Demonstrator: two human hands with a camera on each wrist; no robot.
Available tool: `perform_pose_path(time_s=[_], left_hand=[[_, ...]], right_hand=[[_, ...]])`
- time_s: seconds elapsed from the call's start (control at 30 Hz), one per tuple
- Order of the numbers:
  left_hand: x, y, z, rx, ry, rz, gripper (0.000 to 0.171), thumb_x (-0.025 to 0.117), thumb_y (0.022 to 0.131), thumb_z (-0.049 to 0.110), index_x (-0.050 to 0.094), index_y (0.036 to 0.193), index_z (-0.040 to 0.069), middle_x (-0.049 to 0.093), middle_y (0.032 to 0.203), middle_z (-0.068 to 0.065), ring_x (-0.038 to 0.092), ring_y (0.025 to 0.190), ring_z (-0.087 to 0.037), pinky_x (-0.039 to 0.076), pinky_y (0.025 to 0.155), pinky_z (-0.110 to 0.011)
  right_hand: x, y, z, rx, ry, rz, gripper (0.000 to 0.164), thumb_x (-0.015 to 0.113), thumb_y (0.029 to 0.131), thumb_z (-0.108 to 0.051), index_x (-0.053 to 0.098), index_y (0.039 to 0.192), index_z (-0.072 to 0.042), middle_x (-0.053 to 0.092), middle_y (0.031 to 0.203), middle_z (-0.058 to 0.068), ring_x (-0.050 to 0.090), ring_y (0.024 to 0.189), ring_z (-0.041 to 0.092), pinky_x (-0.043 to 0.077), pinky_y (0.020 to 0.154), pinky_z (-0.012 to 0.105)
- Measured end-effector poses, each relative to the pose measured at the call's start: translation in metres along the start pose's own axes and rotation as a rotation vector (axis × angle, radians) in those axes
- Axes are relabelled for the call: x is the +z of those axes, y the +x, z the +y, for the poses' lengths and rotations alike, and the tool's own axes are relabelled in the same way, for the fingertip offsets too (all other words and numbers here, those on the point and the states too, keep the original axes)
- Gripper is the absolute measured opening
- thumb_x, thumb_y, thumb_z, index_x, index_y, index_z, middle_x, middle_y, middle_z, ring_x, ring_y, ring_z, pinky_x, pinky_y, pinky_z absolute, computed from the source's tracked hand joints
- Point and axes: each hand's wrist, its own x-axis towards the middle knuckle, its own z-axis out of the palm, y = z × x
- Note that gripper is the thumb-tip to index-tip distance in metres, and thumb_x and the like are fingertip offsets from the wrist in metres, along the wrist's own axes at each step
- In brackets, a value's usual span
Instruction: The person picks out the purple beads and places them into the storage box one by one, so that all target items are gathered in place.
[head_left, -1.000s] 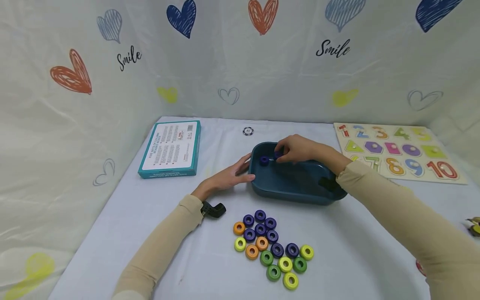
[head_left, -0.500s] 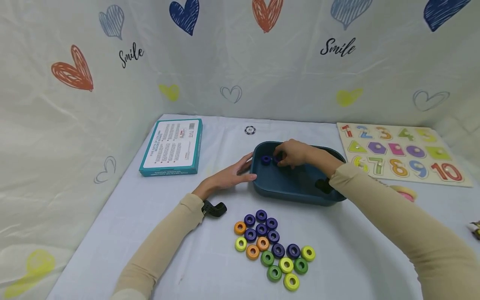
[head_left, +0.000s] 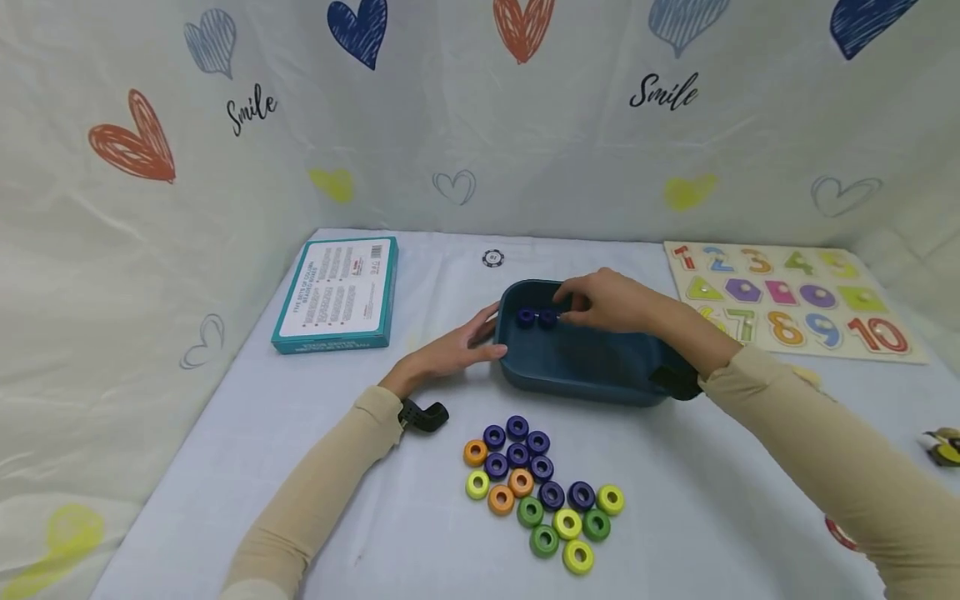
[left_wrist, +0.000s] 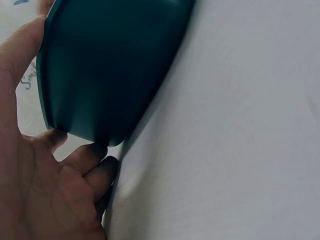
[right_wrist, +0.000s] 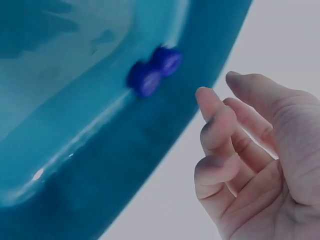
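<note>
Inside the tray [head_left: 577, 388], toward its left end, a first bead [head_left: 525, 319] and a second bead [head_left: 547, 319], both purple, are sitting side by side. The right hand [head_left: 615, 300] is hanging over the tray, fingertips just right of the second bead.

Change I'm logging from my remote seat: half a second ago those fingers were covering the second bead; now they are drawing away to its right and the bead is showing plainly. Grip there: in the right wrist view I'm seeing fingers loosely bent, thumb standing apart from them, nothing being pinched. (The beads are blurring in that view, so I'm not calling whether they are touching.)

For the work in hand, I'm reading this as the second bead being let go, the pair now lining up in the tray and the right hand coming free.

The left hand [head_left: 447, 352] is steadying the tray's left end, thumb against the near corner, fingers spread along the outside, pressing rather than pinching.

Loose beads [head_left: 510, 456] are lying on the near side of the tray: purple, orange, yellow, green. A box [head_left: 337, 287] is lying left of the tray, a number board [head_left: 797, 308] right of it, a chip [head_left: 492, 258] beyond it.
</note>
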Motion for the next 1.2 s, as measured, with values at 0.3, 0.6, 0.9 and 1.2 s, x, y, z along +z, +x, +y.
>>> perform_pose_path(time_s=[0.3,0.6,0.9,1.2], left_hand=[[-0.004,0.0,0.004,-0.013,-0.003,0.006,0.081,0.056,0.077,0.062,0.007,0.14,0.046,0.019,0.147,0.008,0.018,0.133,-0.01,0.019,0.104,-0.047],[-0.007,0.001,0.007,-0.022,-0.017,-0.002,0.083,0.056,0.076,0.062,0.006,0.141,0.043,0.018,0.148,0.007,0.016,0.134,-0.013,0.018,0.104,-0.05],[-0.008,0.0,0.007,-0.029,-0.031,-0.023,0.087,0.056,0.077,0.061,0.004,0.143,0.036,0.016,0.149,0.003,0.014,0.135,-0.015,0.016,0.105,-0.049],[-0.004,0.002,0.002,-0.032,-0.052,-0.046,0.082,0.055,0.085,0.047,0.002,0.145,0.032,0.012,0.15,0.001,0.012,0.136,-0.016,0.016,0.105,-0.049]], right_hand=[[0.02,-0.068,-0.052,-0.121,0.048,0.103,0.022,0.066,0.082,-0.02,0.064,0.103,-0.014,0.054,0.07,-0.014,0.046,0.057,0.002,0.042,0.052,0.021],[0.071,-0.105,-0.076,-0.051,0.178,-0.26,0.021,0.067,0.079,-0.036,0.064,0.096,-0.024,0.05,0.063,-0.019,0.045,0.057,0.001,0.039,0.054,0.021],[0.082,-0.105,-0.076,-0.02,0.172,-0.261,0.02,0.068,0.079,-0.034,0.065,0.096,-0.022,0.049,0.061,-0.017,0.045,0.057,0.001,0.037,0.055,0.022],[0.085,-0.107,-0.054,-0.004,0.123,-0.124,0.021,0.067,0.08,-0.032,0.065,0.098,-0.021,0.049,0.062,-0.018,0.044,0.055,0.0,0.038,0.051,0.02]])
